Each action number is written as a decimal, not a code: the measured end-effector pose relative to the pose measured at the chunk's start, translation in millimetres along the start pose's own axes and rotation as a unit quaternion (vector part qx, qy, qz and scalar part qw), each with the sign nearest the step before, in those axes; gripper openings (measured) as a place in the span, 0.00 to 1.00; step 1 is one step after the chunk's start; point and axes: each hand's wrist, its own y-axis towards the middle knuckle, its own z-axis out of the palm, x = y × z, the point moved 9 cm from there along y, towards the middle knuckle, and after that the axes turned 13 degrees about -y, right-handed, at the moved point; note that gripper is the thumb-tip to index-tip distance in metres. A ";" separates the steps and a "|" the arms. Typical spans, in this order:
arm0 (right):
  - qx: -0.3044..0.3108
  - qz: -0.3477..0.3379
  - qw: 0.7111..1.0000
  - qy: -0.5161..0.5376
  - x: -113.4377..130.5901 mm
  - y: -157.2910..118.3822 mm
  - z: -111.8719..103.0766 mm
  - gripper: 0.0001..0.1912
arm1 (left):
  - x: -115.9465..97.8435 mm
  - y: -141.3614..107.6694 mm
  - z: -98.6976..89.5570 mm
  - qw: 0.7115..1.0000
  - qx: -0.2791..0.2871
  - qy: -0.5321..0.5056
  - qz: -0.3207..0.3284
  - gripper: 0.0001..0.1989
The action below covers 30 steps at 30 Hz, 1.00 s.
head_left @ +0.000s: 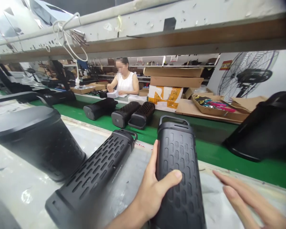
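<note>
My left hand [154,186] grips a black portable speaker housing [178,149] with a slotted grille and a loop handle on top. My thumb lies across its front; the fingers wrap its left side. To its right, my right hand [250,200] is apart from it, fingers stretched out, holding nothing. Another slotted black speaker housing [97,162] lies slantwise on the pale worktop to the left. Farther left stands a large, blurred black housing [35,136], close to the camera.
On the green conveyor belt [209,149] lie several similar housings [126,113], with a large dark one [264,127] at right. A seated person [126,79] works behind it. Cartons [165,97], a tray of colourful straps [212,105] and a fan [250,73] stand beyond. A shelf beam [145,35] crosses overhead.
</note>
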 end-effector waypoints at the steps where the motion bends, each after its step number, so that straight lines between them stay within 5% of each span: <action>1: 0.011 0.008 0.999 0.036 10.4 2.5 10.4 0.30 | 0.4 0.7 -0.5 1.000 0.001 -0.002 -0.004 0.50; 5: 0.040 0.062 0.983 0.170 45.3 3.4 42.2 0.39 | 0.7 -3.3 5.6 0.999 0.016 0.028 -0.019 0.49; 10: 0.045 0.140 0.928 0.343 46.0 -5.7 44.2 0.47 | 4.9 -19.9 18.1 0.989 0.040 0.137 -0.040 0.49; 14: 0.062 0.174 0.971 0.151 27.4 -6.8 29.9 0.42 | 22.6 -25.7 -8.4 0.956 -0.037 0.286 -0.062 0.47; 17: 0.053 0.179 0.981 0.049 14.5 -5.1 27.0 0.42 | 24.7 -23.3 -23.1 0.903 -0.070 0.424 0.010 0.46; 22: 0.000 0.175 0.985 -0.013 9.7 -1.9 25.4 0.40 | 1.0 -17.5 -4.4 0.846 -0.015 0.514 0.141 0.39; 25: -0.070 0.182 0.980 -0.044 1.5 0.5 -7.3 0.37 | -17.5 -12.2 11.0 0.844 0.042 0.504 0.177 0.27; 30: -0.242 0.226 0.936 -0.118 -41.2 -27.4 -117.3 0.32 | -21.4 -3.1 13.8 0.845 0.096 0.492 0.186 0.14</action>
